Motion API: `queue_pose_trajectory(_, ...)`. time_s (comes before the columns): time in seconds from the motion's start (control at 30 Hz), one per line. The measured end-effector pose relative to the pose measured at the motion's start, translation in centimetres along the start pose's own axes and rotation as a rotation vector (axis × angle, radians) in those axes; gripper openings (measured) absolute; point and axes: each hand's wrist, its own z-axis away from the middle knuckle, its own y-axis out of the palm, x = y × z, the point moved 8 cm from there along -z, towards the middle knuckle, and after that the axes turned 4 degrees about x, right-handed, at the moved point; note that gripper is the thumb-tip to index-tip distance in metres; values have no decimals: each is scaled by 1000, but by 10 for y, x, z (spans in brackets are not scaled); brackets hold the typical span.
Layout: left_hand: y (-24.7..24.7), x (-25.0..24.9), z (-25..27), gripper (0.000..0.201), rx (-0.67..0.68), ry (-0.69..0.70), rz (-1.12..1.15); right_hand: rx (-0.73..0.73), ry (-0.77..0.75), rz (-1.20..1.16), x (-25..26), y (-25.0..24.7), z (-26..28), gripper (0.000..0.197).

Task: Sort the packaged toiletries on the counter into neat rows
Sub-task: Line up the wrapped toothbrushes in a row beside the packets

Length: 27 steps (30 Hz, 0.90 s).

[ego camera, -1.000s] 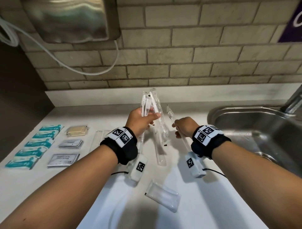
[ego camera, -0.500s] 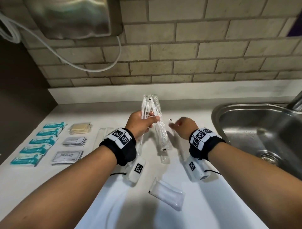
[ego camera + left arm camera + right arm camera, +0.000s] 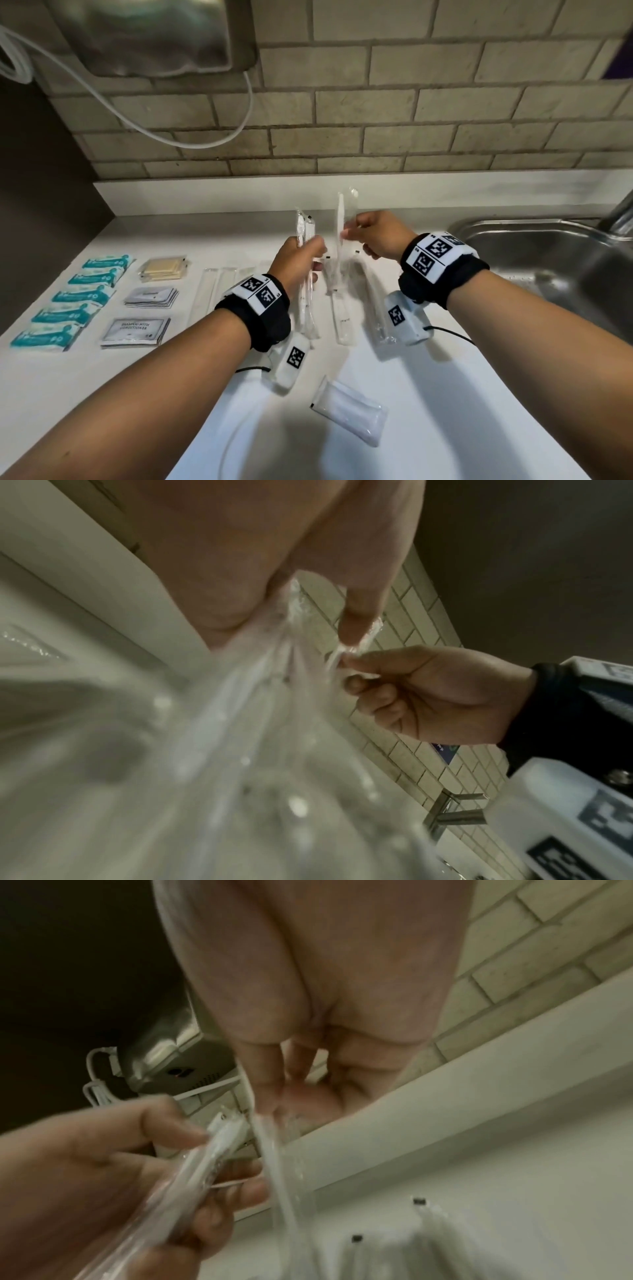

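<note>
My left hand [image 3: 310,255] grips a small bundle of clear-wrapped toothbrushes [image 3: 304,229], held upright above the white counter [image 3: 479,394]. Just to its right, my right hand [image 3: 351,233] pinches a single wrapped toothbrush [image 3: 342,212] between thumb and fingers. In the left wrist view the bundle [image 3: 240,710] runs blurred toward the camera, with the right hand [image 3: 428,691] beside it. In the right wrist view the single pack [image 3: 277,1164] hangs from my fingers next to the left hand's bundle [image 3: 205,1156]. More wrapped toothbrushes [image 3: 342,318] lie on the counter under the hands.
At left lie rows of teal packets [image 3: 78,294], beige packets [image 3: 164,269], grey sachets [image 3: 150,296], shampoo sachets [image 3: 135,330] and flat clear packs [image 3: 209,291]. A clear pouch [image 3: 349,414] lies near me. A steel sink [image 3: 548,267] is at the right, a steel wall unit [image 3: 154,34] above.
My right hand dipped toward the counter, then rose, and now pinches one wrapped toothbrush up beside the left hand. The left hand's bundle looks thinner and sits slightly further left.
</note>
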Motion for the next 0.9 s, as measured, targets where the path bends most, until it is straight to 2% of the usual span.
queue_pose_trajectory(0.1,-1,7,-2,10,-48,-91,0,-105,-96,6,12,-18,3,6)
queue_pose_trajectory(0.2,0,15,-8,16,-82,-126,-215,-19,-124,12,13,-12,9,18)
queue_pose_trajectory(0.27,1,19,-13,21,-88,-144,-364,49,-97,85,4,-4,11,30)
queue_pose_trajectory(0.33,3,24,-17,17,-89,-167,-431,103,-39,168,-12,5,14,36)
queue_pose_trajectory(0.4,3,30,-21,14,-95,-196,-488,149,19,243,-29,15,18,37)
queue_pose_trajectory(0.53,-1,55,-40,23,-79,-288,-620,279,117,490,-52,38,29,39)
queue_pose_trajectory(0.63,5,52,-33,25,-62,-305,-654,343,177,685,-65,48,30,38)
queue_pose_trajectory(0.73,7,48,-30,24,-62,-294,-678,316,176,737,-67,47,25,34)
queue_pose_trajectory(0.83,6,39,-23,28,-91,-254,-614,211,77,731,-51,44,19,30)
queue_pose_trajectory(0.9,4,35,-20,28,-105,-240,-540,187,14,727,-43,49,17,34)
